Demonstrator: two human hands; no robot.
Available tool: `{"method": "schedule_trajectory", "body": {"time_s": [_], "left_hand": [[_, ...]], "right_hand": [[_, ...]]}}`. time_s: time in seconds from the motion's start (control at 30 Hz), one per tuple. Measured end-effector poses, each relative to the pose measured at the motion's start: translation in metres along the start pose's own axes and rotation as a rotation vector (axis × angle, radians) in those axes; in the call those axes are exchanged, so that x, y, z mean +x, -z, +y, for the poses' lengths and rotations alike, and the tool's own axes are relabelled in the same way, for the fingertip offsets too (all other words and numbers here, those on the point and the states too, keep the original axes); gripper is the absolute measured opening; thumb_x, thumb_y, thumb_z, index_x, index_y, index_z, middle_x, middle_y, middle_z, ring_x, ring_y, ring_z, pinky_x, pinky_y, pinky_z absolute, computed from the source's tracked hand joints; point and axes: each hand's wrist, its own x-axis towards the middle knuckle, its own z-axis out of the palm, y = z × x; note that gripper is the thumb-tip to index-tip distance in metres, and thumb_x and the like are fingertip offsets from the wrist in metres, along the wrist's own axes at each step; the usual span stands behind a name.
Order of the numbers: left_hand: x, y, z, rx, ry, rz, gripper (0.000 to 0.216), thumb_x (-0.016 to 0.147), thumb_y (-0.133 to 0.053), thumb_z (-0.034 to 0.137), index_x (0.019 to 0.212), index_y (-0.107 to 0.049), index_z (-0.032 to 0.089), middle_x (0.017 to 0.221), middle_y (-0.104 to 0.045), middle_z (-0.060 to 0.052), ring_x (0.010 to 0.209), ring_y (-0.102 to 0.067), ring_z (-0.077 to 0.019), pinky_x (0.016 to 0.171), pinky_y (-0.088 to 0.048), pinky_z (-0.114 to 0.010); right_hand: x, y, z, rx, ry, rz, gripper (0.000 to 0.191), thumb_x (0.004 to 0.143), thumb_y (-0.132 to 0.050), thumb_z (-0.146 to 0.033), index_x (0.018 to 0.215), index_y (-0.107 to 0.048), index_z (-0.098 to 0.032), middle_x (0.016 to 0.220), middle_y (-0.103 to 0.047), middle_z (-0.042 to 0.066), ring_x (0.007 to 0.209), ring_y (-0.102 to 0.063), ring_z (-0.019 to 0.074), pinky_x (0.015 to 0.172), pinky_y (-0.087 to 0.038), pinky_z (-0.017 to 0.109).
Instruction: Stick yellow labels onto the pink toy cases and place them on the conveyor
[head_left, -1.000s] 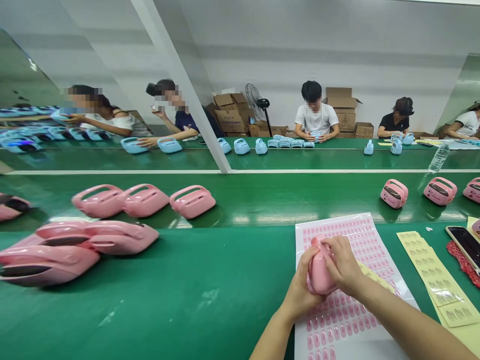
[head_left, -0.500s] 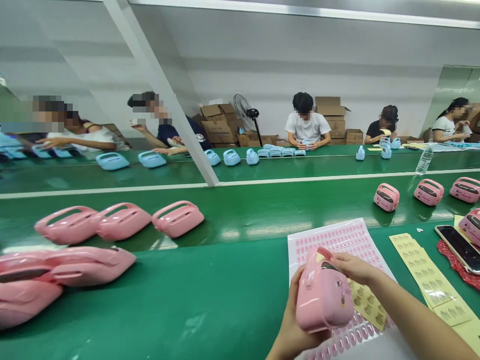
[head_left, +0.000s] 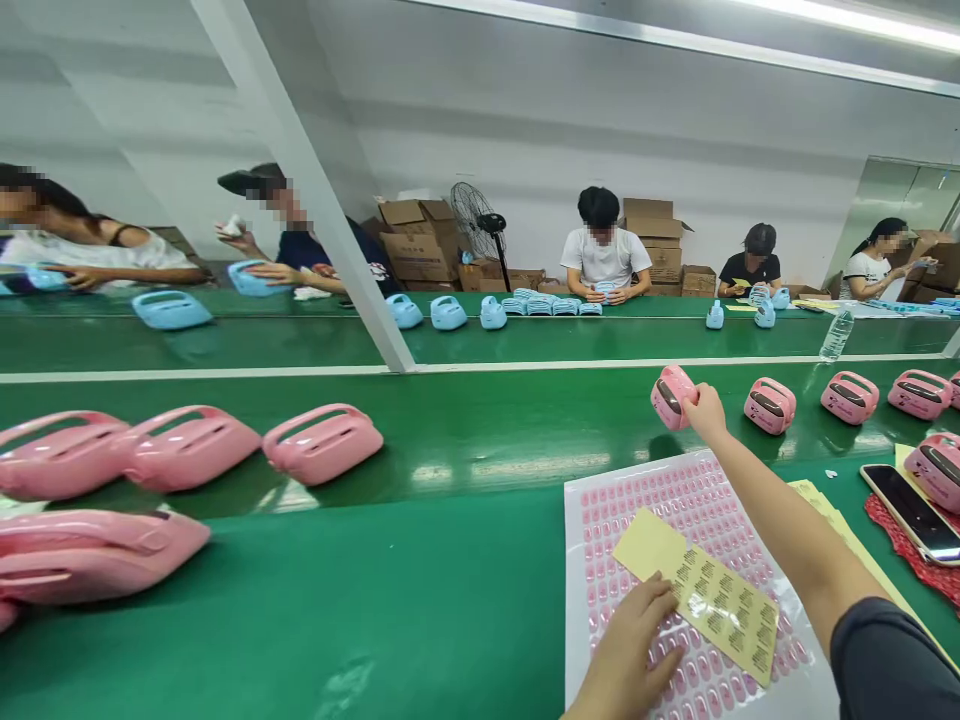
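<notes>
Fingers (head_left: 697, 393) of the right hand (head_left: 706, 412) clamp a pink unit (head_left: 670, 397) out over the conveyor belt (head_left: 525, 420)!
Long green bench (head_left: 375, 600), white walls, five co-workers (head_left: 600, 255) opposite. Left hand (head_left: 630, 640) lies flat, fingers loose, on one pink sticker sheet (head_left: 600, 520), touching one yellow label strip (head_left: 720, 600). Three more units (head_left: 770, 405) stand rightward in full view, three pink shells (head_left: 322, 442) leftward. Half a second ago both hands held that unit over the sheet.

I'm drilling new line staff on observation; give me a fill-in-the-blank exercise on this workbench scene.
1. The right hand grips a ____ device.
2. The left hand lies on the sticker sheet, fingers touching a ____ label strip.
3. The co-workers' devices on the far belt are ____.
4. The phone lies ____ of the sticker sheet.
Missing words: pink; yellow; blue; right.
</notes>
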Motion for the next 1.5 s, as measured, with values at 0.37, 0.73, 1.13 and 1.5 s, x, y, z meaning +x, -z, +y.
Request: {"method": "schedule_trajectory", "body": {"time_s": [0.37, 0.73, 1.13, 1.5], "left_hand": [[0.002, 0.006, 0.007, 0.143, -0.231, 0.14, 0.027, 0.076, -0.05, 0.021, 0.101, -0.06, 0.026, 0.102, -0.065, -0.009, 0.106, -0.055, -0.0275, 0.089, -0.046, -0.044], [0.003, 0.002, 0.017, 0.231, -0.172, -0.094, 0.042, 0.068, -0.062, 0.019, 0.11, -0.059, 0.026, 0.123, -0.055, -0.01, 0.118, -0.044, -0.035, 0.095, -0.035, -0.057], [0.005, 0.005, 0.025, 0.17, -0.112, -0.103, 0.044, 0.065, -0.065, 0.017, 0.107, -0.061, 0.028, 0.123, -0.056, -0.008, 0.118, -0.043, -0.0332, 0.096, -0.033, -0.055], [0.006, 0.007, 0.032, 0.205, -0.071, -0.134, 0.042, 0.065, -0.064, 0.016, 0.106, -0.061, 0.024, 0.124, -0.055, -0.01, 0.119, -0.042, -0.0333, 0.097, -0.032, -0.054]], "right_hand": [[-0.012, 0.01, 0.055, -0.198, 0.131, -0.004, 0.038, 0.074, -0.049, -0.02, 0.111, -0.051, -0.012, 0.099, -0.05, 0.012, 0.092, -0.051, 0.0236, 0.083, -0.038, 0.036], [-0.157, 0.012, 0.079, -0.307, 0.498, -0.316, 0.013, 0.073, -0.057, -0.014, 0.076, -0.068, -0.02, 0.087, -0.063, 0.011, 0.087, -0.056, 0.0252, 0.076, -0.046, 0.041], [-0.155, 0.028, 0.072, 0.108, 0.081, -0.495, 0.01, 0.072, -0.052, -0.024, 0.071, -0.061, -0.019, 0.075, -0.06, 0.003, 0.072, -0.058, 0.0173, 0.066, -0.048, 0.032], [-0.152, 0.013, 0.079, 0.07, 0.122, -0.309, 0.007, 0.066, -0.054, -0.019, 0.062, -0.059, -0.02, 0.074, -0.055, 0.005, 0.075, -0.054, 0.0227, 0.072, -0.045, 0.041]]}}
